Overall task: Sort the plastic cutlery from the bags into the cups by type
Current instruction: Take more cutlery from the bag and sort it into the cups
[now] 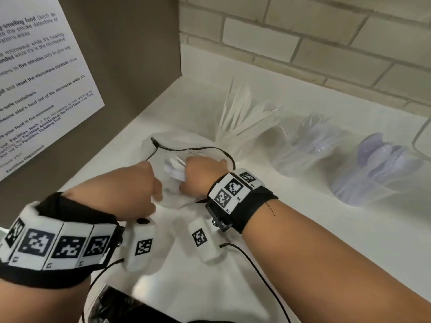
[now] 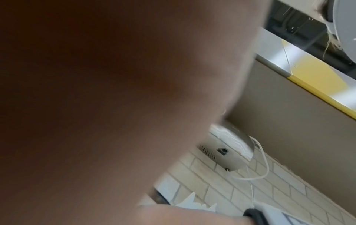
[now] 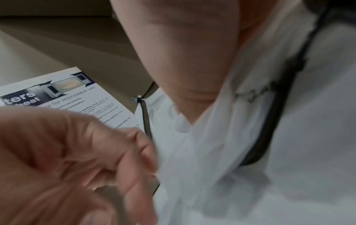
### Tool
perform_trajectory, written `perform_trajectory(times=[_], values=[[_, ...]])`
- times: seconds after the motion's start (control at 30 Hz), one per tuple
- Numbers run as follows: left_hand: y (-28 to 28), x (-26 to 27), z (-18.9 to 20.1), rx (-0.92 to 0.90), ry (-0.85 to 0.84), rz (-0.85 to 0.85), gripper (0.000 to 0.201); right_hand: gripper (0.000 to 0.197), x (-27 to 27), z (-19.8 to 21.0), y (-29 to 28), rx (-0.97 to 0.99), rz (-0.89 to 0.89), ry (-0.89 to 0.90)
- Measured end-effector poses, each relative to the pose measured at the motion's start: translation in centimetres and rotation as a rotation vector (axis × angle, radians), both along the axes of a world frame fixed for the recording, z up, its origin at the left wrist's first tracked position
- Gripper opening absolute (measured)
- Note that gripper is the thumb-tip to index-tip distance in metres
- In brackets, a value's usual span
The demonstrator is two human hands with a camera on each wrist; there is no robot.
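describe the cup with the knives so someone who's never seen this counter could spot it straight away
Start at the pale brick wall behind the white counter, where three clear cups stand in a row. The cup with the knives is the leftmost, nearest the brown side panel and just beyond the bag that both hands work in. Unlike its neighbours, it bristles with long, pointed white blades fanning upward.

- Worktop (image 1: 291, 220): carries the bag, three cups and both hands.
- Bag (image 1: 186, 159): at centre, near the panel on the left.
- Left hand (image 1: 140, 183) and right hand (image 1: 200, 176): side by side at the bag's mouth; cutlery (image 1: 175, 169) between them.
- Cups: in a row right of the bag, before the tiled wall (image 1: 326, 43); knife cup (image 1: 240, 127) nearest the bag, middle cup (image 1: 303, 150) next, far cup (image 1: 377, 171) rightmost.
- Notice (image 1: 42, 78): on the left panel.
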State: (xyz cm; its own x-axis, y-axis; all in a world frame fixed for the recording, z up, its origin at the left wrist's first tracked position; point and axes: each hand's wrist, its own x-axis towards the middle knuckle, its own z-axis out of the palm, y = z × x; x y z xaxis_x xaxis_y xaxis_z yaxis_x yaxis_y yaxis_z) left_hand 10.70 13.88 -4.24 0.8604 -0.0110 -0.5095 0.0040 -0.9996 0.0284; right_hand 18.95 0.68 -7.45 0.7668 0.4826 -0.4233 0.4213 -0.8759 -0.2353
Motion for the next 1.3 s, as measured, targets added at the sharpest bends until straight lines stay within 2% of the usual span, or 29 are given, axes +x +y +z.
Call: perform_trajectory(times=[0.1, 0.17, 0.23, 0.3, 0.47, 0.63, 0.77, 0.87, 0.97, 1.03, 1.13, 1.17, 1.23, 1.3], values=[[0.3, -0.2, -0.3, 0.059, -0.013, 0.002, 0.021, 0.023, 0.5, 0.0, -0.3, 0.003, -0.047, 0.010], [0.3, -0.4, -0.3, -0.067, -0.087, 0.123, 0.014, 0.023, 0.6, 0.0, -0.5, 0.003, -0.059, 0.030], [0.2, -0.1, -0.7, -0.231, -0.184, 0.264, 0.026, 0.025, 0.6, -0.1, -0.5, 0.000, -0.066, 0.048], [-0.3, 0.8, -1.3, -0.279, -0.213, 0.325, 0.039, 0.023, 0.5, -0.1, -0.3, -0.002, -0.082, 0.061], [-0.9, 2.4, -2.2, -0.344, -0.387, 0.423, 0.045, 0.013, 0.0, 0.0, -0.4, 0.003, -0.077, 0.056], [-0.6, 2.7, -2.3, -0.350, -0.387, 0.440, 0.068, 0.029, 0.1, 0.2, -1.6, 0.132, -0.017, 0.086], [-0.4, 2.7, -2.4, -0.278, -0.327, 0.445, 0.067, 0.033, -0.1, -0.5, -2.2, 0.209, -0.026, 0.080], [0.0, 3.0, -2.4, -0.261, -0.313, 0.464, 0.071, 0.056, -0.3, -0.7, -2.2, 0.271, -0.083, 0.093], [0.3, 3.5, -2.4, -0.253, -0.324, 0.493, 0.072, 0.057, -0.5, -0.7, -2.1, 0.268, -0.071, 0.092], [0.6, 3.8, -2.4, -0.345, -0.347, 0.489, 0.063, 0.052, -0.4, -0.6, -2.2, 0.302, -0.076, 0.120], [0.5, 3.8, -2.5, -0.653, -0.447, 0.556, 0.036, 0.059, -0.3, -0.5, -2.5, 0.427, -0.172, 0.229], [0.4, 3.6, -2.6, -0.725, -0.469, 0.580, 0.034, 0.060, -0.3, -0.6, -2.4, 0.463, -0.205, 0.245], [0.1, 3.2, -3.0, -0.796, -0.470, 0.576, 0.046, 0.053, -0.2, -0.6, -2.4, 0.524, -0.224, 0.256], [0.1, 3.2, -3.1, -0.770, -0.458, 0.547, 0.056, 0.046, -0.2, -0.2, -2.7, 0.547, -0.199, 0.259]])
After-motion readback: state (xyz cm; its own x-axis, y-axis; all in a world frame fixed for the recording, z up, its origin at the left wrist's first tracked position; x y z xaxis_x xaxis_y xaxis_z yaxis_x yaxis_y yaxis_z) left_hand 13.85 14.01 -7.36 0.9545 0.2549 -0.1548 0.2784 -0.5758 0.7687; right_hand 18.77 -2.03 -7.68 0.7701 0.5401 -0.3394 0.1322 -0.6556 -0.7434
